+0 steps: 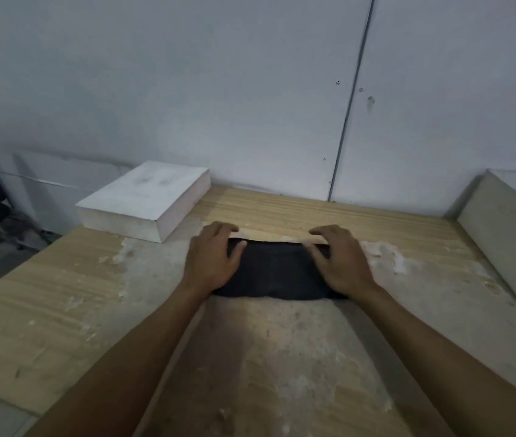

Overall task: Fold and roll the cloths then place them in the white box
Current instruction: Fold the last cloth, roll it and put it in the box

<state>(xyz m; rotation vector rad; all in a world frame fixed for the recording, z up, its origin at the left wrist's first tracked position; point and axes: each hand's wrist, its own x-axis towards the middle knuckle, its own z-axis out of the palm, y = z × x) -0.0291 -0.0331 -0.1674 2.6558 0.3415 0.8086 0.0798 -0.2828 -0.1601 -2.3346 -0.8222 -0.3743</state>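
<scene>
Your 2 forearms reach in from the near edge of the worn table (pixel 61 294). Head view: your left hand (pixel 211 261) lies on the left end of the folded black cloth (pixel 277 271), fingers curled over its far edge, thumb on top. Your right hand (pixel 340 263) does likewise at the right end. Cloth lies flat at table centre. White box (pixel 146 200) sits far left, apart from it.

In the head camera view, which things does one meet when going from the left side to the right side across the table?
White box → left hand → dark cloth → right hand → grey slab leaning at the right edge.
</scene>
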